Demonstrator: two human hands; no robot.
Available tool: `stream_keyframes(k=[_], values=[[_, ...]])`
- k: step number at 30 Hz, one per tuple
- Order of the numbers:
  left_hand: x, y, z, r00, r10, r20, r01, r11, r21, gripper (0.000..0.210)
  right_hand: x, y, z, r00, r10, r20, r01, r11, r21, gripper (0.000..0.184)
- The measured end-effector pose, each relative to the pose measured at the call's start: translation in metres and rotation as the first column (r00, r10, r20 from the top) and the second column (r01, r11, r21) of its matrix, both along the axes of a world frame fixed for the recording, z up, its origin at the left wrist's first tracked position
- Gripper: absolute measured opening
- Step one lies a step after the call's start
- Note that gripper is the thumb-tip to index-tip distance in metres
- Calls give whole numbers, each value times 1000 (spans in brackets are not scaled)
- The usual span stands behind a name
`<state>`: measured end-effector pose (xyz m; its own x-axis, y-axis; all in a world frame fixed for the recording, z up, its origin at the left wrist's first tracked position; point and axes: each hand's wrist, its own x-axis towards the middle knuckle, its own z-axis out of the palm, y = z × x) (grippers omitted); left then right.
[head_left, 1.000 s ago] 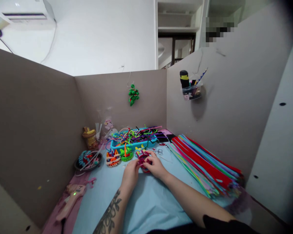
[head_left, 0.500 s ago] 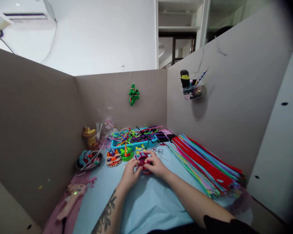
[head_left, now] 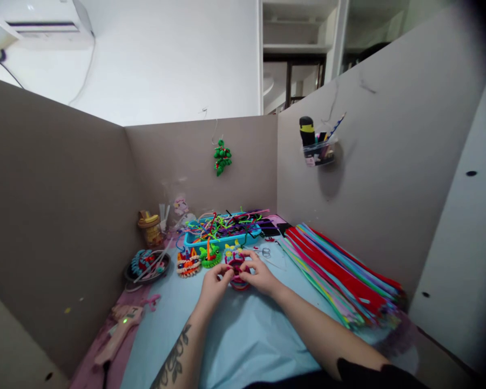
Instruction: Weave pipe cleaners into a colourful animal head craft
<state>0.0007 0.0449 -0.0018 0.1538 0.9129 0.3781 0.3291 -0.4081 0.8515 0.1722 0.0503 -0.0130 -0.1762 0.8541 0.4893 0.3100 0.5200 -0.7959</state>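
Note:
Between my two hands is a small round pipe-cleaner basket (head_left: pixel 238 283) in dark pink with some blue. My left hand (head_left: pixel 215 282) pinches its near left rim between thumb and fingers. From the right, my right hand (head_left: pixel 259 274) curls over the rim, with thumb and fingertips closed on it. The fingertips meet close together at the opening, and what they pinch there is too small to make out. Just behind stand a yellow and blue pipe-cleaner piece (head_left: pixel 232 249), a green one (head_left: pixel 210 256) and an orange and cream one (head_left: pixel 188 263).
A blue tray (head_left: pixel 222 241) heaped with pipe cleaners stands at the back. Bundled pipe cleaners (head_left: pixel 340 270) lie on the right, near scissors (head_left: pixel 264 252). On the left are a dark bowl (head_left: pixel 146 278), a lidded jar (head_left: pixel 150 229) and a pink glue gun (head_left: pixel 121 329). Grey panels surround the table.
My left hand has shifted slightly left, and its fingers have drawn back a little from the middle of the basket. My right hand stays almost in place.

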Motion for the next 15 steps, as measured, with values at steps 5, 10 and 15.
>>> stream_keyframes(k=[5,10,15], values=[[-1,-7,3,974,58,-220,-11,978,210,18,1,0,1,1000,7,-20,-7,1000,2,6],[-2,-7,-2,956,97,-276,-26,968,251,21,1,0,0,1000,2,-6,-2,1000,0,6],[0,-9,-3,945,54,-322,46,954,297,24,-1,-2,1,998,48,32,-49,999,23,8]])
